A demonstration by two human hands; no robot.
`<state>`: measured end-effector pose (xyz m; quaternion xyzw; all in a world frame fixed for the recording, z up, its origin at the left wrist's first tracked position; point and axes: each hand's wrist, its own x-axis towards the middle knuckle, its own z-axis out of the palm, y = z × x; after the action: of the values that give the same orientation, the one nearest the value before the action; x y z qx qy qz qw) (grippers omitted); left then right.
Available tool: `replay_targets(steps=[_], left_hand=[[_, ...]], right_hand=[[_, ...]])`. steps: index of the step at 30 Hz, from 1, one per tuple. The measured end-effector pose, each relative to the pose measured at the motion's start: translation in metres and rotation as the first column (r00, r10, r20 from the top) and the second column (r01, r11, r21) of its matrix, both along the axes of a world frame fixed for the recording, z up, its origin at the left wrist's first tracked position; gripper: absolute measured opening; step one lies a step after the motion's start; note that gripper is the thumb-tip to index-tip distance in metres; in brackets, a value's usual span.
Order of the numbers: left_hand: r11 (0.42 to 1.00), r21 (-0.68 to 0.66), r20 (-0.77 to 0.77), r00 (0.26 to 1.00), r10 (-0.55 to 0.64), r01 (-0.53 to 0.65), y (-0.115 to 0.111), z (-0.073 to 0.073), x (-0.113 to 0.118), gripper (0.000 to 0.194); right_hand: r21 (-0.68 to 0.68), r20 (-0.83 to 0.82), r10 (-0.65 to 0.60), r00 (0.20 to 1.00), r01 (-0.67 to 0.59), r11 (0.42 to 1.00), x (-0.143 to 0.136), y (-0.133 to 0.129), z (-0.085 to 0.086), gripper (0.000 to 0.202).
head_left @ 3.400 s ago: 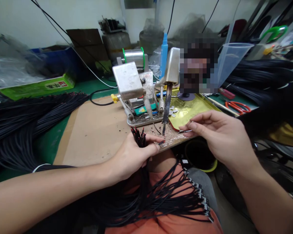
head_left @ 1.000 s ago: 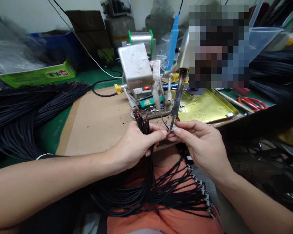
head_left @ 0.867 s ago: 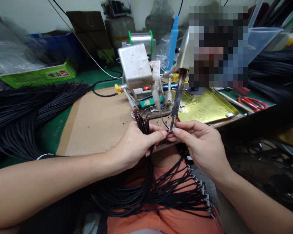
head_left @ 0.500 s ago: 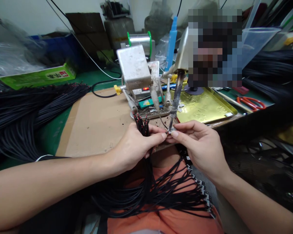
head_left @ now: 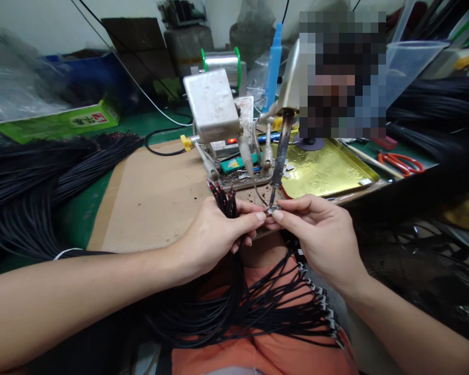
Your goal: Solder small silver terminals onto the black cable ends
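Observation:
My left hand [head_left: 222, 229] is closed around a bundle of black cables [head_left: 225, 200] with reddish wire ends. Its thumb and forefinger pinch at the tip of one cable. Pinched in my right hand [head_left: 320, 229] is a small metal connector [head_left: 273, 209], which meets that wire end between my fingertips. The tip of a soldering iron [head_left: 281, 151], fixed on a stand, comes down onto the connector. Beside it, a thin solder feed tube [head_left: 246, 156] leads to the same spot. The cables hang over my lap, their far ends carrying a row of metal connectors [head_left: 330, 307].
A gold tray [head_left: 328, 166] lies behind my right hand, with orange-handled scissors [head_left: 402, 162] farther right. A solder spool [head_left: 221, 67] stands behind the metal stand head [head_left: 211, 104]. Cardboard [head_left: 152, 192] covers the bench; black cable bundles [head_left: 42, 192] lie left.
The view has shifted very slightly. Both hands keep their pinch under the iron tip, with hardly any movement.

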<state>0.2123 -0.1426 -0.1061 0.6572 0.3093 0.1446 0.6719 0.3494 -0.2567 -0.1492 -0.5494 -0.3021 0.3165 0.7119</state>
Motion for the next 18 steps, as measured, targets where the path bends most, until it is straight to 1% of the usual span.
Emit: replay_targets(steps=[12, 18], left_hand=[[0.999, 0.039, -0.006, 1.0, -0.014, 0.014, 0.0, 0.0014, 0.0009, 0.02], [0.999, 0.054, -0.023, 1.0, -0.003, 0.004, -0.0006, 0.0019, 0.0017, 0.02]], right_hand=[[0.016, 0.001, 0.007, 1.0, -0.007, 1.0, 0.0014, -0.0007, -0.0013, 0.017], [-0.006, 0.051, -0.024, 0.998, 0.024, 1.0, -0.0006, -0.0006, 0.0012, 0.016]])
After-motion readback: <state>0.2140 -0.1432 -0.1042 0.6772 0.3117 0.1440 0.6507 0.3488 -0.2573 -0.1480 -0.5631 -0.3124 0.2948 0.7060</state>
